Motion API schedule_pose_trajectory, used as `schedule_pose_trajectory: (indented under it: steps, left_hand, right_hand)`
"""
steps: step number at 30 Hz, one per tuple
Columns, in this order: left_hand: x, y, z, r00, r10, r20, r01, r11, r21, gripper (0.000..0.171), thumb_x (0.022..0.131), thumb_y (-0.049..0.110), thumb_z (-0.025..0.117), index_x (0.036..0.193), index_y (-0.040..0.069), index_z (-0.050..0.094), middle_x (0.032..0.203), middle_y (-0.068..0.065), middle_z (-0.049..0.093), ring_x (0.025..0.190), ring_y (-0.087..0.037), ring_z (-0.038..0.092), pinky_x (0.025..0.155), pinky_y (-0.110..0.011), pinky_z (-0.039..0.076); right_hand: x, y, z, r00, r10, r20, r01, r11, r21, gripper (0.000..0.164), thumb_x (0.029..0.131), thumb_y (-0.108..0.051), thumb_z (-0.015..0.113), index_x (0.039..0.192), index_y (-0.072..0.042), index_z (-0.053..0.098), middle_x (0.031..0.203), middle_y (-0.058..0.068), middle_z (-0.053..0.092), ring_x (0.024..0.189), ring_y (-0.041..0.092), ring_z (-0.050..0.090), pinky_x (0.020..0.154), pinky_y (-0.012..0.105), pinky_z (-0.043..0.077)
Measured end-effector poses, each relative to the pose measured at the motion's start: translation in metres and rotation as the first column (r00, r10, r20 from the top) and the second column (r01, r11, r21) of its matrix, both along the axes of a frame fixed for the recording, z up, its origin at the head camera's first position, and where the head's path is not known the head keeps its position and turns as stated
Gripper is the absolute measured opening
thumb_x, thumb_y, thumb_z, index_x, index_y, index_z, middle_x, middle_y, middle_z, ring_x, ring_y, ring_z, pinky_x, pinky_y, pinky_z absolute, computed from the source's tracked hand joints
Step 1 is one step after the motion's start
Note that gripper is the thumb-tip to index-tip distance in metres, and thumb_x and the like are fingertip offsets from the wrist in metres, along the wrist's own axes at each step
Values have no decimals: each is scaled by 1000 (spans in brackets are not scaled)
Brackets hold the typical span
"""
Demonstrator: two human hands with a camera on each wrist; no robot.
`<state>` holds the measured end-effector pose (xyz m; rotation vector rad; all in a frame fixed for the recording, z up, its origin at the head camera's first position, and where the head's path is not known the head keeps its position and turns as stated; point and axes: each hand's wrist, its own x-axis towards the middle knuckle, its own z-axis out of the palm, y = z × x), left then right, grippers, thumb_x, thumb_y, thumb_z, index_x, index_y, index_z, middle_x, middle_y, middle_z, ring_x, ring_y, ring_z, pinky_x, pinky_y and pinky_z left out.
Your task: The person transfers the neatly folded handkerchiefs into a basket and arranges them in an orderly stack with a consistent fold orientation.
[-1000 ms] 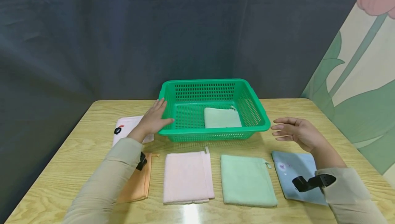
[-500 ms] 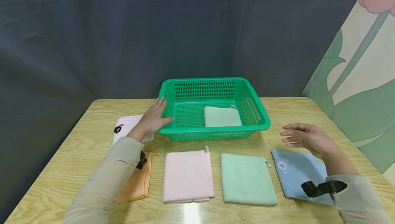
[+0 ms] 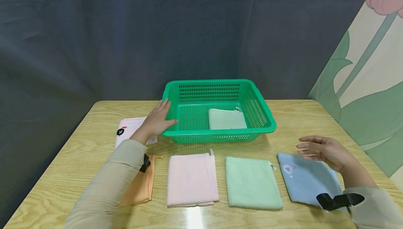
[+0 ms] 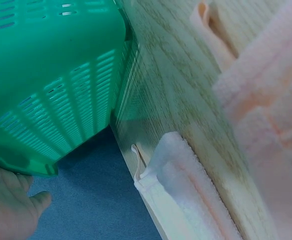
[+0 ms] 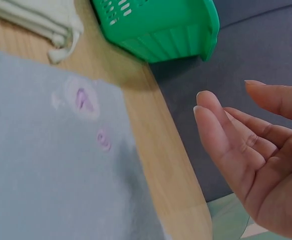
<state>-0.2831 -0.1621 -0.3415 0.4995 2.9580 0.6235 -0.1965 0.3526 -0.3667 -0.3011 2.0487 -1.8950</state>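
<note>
My left hand (image 3: 156,120) rests at the left rim of a green plastic basket (image 3: 218,134), its fingers spread and the thumb over the front corner. Inside the basket, toward the right, lies a folded pale green towel (image 3: 227,119). My right hand (image 3: 325,151) hovers above the far edge of a folded blue towel (image 3: 306,180). Its fingers are loosely bent, and the right wrist view shows nothing between them and the thumb. A purple print (image 5: 84,100) marks the blue towel's corner.
Along the front lie a mint green towel (image 3: 253,183), a pink towel (image 3: 191,180) and an orange towel (image 3: 141,187) partly under my left sleeve. A white-pink towel (image 3: 130,127) with a black print sits left of the basket. A dark curtain (image 3: 201,29) hangs behind the table.
My right hand has moved away from the basket's right side, rightward and nearer to me, over the blue towel. The left hand stays at the basket rim.
</note>
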Motion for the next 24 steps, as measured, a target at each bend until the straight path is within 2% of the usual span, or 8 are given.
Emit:
schedule_pose_trajectory:
  steps: [6, 13, 24]
  left_hand:
    - [0, -1, 0, 1000, 4, 2, -4, 1000, 5, 79, 91, 43, 45, 147, 3, 5, 154, -11, -3, 140, -27, -8, 112, -49, 4]
    - [1, -1, 2, 1000, 2, 3, -2, 1000, 8, 78, 92, 42, 45, 147, 2, 6, 154, -11, -4, 140, -28, -8, 112, -49, 4]
    - [1, 0, 2, 1000, -2, -1, 2, 1000, 14, 78, 92, 42, 45, 147, 1, 7, 154, -12, -3, 140, -28, -8, 112, -49, 5]
  right_hand:
    - [3, 6, -4, 999, -48, 25, 46, 997, 57, 34, 96, -3, 40, 98, -29, 61, 94, -7, 67, 85, 9, 66, 71, 26, 55]
    - [7, 12, -9, 997, -40, 63, 36, 998, 59, 36, 97, -3, 39, 98, -30, 61, 94, -7, 67, 86, 9, 66, 72, 25, 54]
    - [16, 26, -17, 988, -107, 108, 91, 986, 138, 30, 97, -4, 41, 95, -29, 58, 91, -10, 67, 82, 9, 66, 70, 27, 55]
